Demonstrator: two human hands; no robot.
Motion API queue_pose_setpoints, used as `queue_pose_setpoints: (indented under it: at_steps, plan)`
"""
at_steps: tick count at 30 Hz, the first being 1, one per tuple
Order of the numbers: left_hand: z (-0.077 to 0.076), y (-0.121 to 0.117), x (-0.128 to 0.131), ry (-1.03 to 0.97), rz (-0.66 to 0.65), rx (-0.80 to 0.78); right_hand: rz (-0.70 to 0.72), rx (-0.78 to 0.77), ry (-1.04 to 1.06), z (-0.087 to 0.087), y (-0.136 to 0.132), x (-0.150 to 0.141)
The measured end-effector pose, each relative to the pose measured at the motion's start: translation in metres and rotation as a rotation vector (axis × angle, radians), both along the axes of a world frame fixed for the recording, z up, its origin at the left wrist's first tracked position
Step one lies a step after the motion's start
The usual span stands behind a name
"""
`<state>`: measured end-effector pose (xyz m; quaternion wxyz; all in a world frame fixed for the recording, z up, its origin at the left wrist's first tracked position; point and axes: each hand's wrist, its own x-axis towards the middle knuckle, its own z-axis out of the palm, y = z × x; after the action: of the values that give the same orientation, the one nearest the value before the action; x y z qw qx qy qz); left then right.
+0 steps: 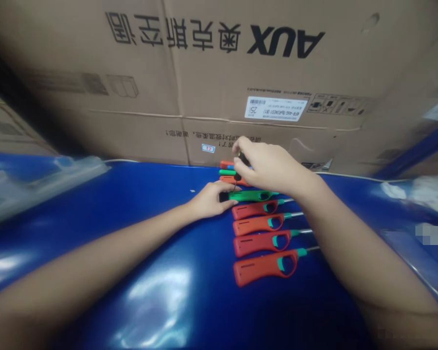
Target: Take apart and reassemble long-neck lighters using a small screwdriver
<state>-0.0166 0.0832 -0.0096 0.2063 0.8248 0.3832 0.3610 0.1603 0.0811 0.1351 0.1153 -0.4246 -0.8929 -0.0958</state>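
Green utility lighter (253,196) is lying crosswise; your left fingers (225,186), slightly parted, are bracketing its handle end; your right fingers (245,171), pinched, are gripping a dark tool (237,178) above.

An AUX air-conditioner carton (211,87), its lettering upside down, stands at the back of a glossy blue tabletop (160,243), bearing a white label (276,108) and a small blue-edged sticker (208,148). Clear plastic packaging (58,182) lies at the left; a white patterned bag or cloth (432,194), partly cut off, lies at the right.
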Motion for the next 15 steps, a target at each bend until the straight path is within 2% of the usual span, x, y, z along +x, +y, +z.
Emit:
queue_pose_setpoints:
  at_steps: [15]
  plan:
    - [0.0045,-0.0016,-0.0014,0.058,-0.041,-0.012,0.033,0.039,0.049,-0.0043,0.004,-0.0003]
